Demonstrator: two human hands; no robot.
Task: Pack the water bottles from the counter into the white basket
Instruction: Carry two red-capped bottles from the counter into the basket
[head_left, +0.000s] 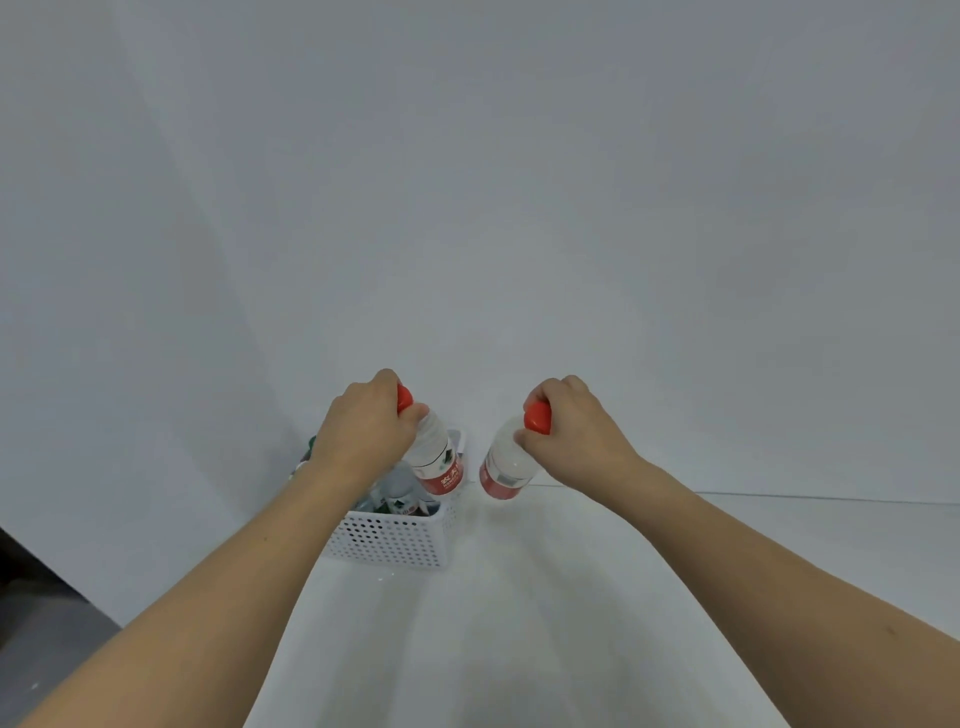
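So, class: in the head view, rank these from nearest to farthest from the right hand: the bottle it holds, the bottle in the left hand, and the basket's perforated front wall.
1. Right bottle: gripped at its red cap by the right hand.
2. Left bottle: across the gap, over the basket, held by the left hand.
3. Perforated front wall: lower left, toward the camera.

- You face a plain pale grey wall (467, 182), evenly lit, unmarked.
- You stand at a white counter (519, 623) that meets it.
- A dark floor (31, 597) shows lower left.
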